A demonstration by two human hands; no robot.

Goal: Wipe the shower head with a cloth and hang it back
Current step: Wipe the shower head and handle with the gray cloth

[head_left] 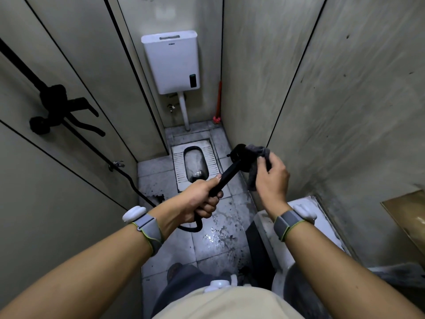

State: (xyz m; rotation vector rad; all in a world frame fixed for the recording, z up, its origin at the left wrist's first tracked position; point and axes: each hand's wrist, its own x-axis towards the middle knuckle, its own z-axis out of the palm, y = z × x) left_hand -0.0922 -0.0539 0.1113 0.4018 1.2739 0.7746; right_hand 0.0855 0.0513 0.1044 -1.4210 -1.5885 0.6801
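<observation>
Left hand (200, 199) clamps the black round-faced plastic shower head (240, 156) by its handle; right hand (272, 178) pinches the crumpled grey cloth (258, 157) against it — best rub firmly around the rim.

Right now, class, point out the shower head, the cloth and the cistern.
shower head (240, 156): head view, round black face.
cloth (257, 166): head view, grey folds beside the head.
cistern (172, 63): head view, white front panel.

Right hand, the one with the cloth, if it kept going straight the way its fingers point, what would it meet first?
Probably the black shower head: the right hand already presses the grey cloth against it. Depth here is unclear.
</observation>
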